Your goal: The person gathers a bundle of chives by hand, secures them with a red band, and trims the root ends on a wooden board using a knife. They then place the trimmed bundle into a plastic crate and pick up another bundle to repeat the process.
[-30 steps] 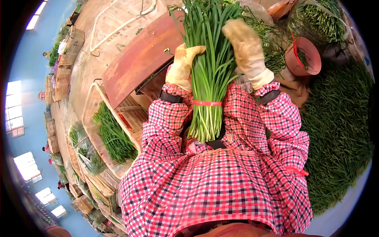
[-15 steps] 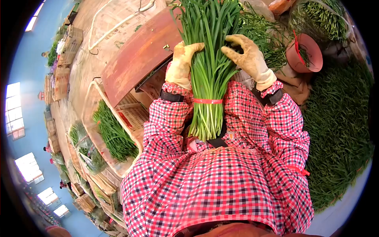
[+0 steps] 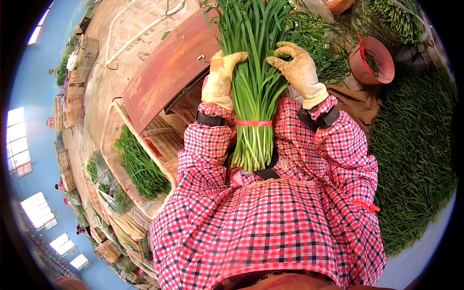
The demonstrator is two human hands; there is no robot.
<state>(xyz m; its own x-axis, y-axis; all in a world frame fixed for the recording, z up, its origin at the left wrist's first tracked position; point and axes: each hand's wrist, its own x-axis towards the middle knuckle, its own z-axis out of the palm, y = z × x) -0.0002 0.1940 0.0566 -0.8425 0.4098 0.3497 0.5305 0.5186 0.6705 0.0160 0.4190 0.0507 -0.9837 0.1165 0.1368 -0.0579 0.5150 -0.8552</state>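
A long bunch of garlic chives (image 3: 253, 92) lies over my lap, leaves pointing away and pale stem ends towards me. A red band (image 3: 254, 123) circles it near the stems. My left hand (image 3: 220, 77), in a dirty cream glove, grips the bunch's left side; its thumb rests on the leaves and its other fingers are mostly hidden. On the right side, my right hand (image 3: 299, 70), gloved alike, is open and curved, thumb and fingers apart, its tips at the edge of the leaves.
A reddish-brown board (image 3: 169, 67) stands left of the bunch. Beside it, a plastic crate (image 3: 162, 181) holds more chives. Loose chives (image 3: 314, 41) lie at upper right, near a pinkish-brown round container (image 3: 384, 53) with a red strip. A large green pile (image 3: 411, 159) fills the right side.
My right hand has shifted slightly left towards the bunch, and the gap between its thumb and fingers has narrowed. My left hand and the banded bunch have hardly moved.
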